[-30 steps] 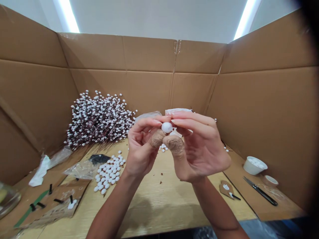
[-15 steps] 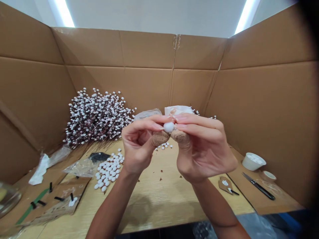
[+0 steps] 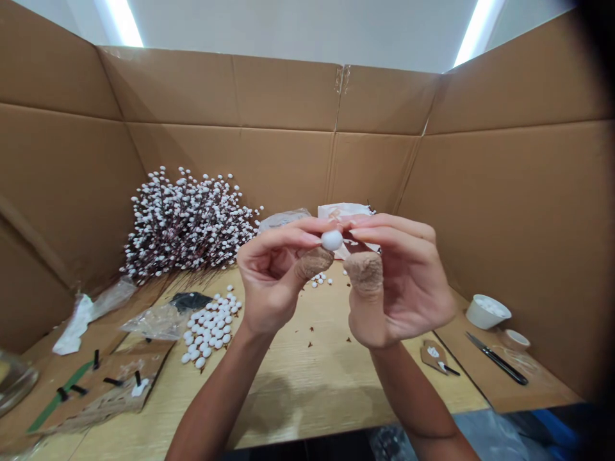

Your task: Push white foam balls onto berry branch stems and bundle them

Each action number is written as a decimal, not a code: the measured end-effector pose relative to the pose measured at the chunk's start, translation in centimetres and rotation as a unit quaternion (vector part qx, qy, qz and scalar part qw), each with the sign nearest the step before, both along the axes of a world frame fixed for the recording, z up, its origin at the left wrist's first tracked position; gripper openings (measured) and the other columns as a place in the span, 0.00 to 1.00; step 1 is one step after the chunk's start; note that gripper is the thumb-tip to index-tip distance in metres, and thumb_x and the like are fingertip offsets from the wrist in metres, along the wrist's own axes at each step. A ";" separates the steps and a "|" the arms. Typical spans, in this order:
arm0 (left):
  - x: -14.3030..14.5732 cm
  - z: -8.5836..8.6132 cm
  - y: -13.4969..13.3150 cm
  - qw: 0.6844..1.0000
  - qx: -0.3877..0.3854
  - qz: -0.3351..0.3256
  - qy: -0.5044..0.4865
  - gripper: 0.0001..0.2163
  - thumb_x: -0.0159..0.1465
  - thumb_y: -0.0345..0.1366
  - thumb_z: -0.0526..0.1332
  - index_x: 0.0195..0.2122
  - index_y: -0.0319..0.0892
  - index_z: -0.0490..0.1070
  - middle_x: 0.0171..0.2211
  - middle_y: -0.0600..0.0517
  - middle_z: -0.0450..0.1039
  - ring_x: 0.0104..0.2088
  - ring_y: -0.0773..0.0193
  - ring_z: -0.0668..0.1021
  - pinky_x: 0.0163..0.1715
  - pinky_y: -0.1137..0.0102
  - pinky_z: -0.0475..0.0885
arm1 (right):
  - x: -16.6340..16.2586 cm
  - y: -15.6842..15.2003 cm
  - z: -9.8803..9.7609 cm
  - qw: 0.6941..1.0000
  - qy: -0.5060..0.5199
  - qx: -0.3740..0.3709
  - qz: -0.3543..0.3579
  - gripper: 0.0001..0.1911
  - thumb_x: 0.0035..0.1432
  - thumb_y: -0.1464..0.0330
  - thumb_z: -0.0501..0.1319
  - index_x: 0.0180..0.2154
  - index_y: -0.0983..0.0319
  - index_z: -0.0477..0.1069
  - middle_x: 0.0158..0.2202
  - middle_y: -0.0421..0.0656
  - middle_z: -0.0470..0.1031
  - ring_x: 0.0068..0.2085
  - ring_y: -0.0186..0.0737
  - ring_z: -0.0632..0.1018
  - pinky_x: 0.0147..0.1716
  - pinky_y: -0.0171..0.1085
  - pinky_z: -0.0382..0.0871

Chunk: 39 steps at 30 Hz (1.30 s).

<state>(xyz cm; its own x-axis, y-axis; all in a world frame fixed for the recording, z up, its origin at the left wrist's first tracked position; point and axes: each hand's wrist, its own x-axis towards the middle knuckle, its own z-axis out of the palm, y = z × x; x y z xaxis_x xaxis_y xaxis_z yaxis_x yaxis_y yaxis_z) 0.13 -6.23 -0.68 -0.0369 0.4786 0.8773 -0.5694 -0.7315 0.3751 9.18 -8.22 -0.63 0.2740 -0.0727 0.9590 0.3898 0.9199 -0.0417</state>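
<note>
A small white ball is pinched between the thumb and fingers of my left hand, held up above the table. Close by on its right is my right hand, fingers stretched out with the tips at the ball's upper edge. Its thumb stands apart from those fingers, and I make out nothing held there. Both thumbs have a brownish, rough-looking covering on their tips. Whether my right fingertips touch the ball I cannot tell. Left of my forearms lies a heap of similar white balls with small brown bits at the edge.
A thick bunch of white-berried stems leans at the back left. Clear plastic bags and a cardboard piece with black sticks lie left. On the right are a white tub, a knife and a small cardboard piece.
My right thumb has come away from the ball and dropped, opening a gap below the right fingers. The ball has shifted slightly right and up in my left hand.
</note>
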 end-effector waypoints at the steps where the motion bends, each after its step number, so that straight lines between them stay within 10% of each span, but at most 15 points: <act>1: 0.0 0.1 -0.1 1.000 -0.007 0.005 -0.002 0.07 0.55 0.31 0.68 0.33 0.50 0.77 0.37 0.54 0.79 0.39 0.63 0.80 0.44 0.63 0.76 | 0.1 -0.1 0.1 1.000 0.000 -0.004 0.020 0.10 0.60 0.72 0.56 0.44 0.58 0.69 0.39 0.46 0.72 0.42 0.43 0.77 0.38 0.45 0.77; 39: -0.4 0.4 0.1 0.985 -0.132 -0.096 0.051 0.07 0.53 0.35 0.70 0.34 0.43 0.78 0.33 0.53 0.79 0.35 0.68 0.80 0.38 0.77 0.77 | 1.9 -0.2 0.6 0.995 -0.049 -0.081 0.024 0.06 0.58 0.77 0.58 0.33 0.60 0.70 0.32 0.41 0.72 0.35 0.37 0.76 0.36 0.41 0.75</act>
<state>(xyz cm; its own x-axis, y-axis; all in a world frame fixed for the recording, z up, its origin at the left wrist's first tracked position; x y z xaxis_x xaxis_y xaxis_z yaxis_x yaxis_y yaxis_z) -0.26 -6.14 -0.26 0.1586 0.6804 0.7155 -0.6367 -0.4834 0.6008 11.13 -8.39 -0.05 0.1774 0.0957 0.9795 0.3547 0.9221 -0.1544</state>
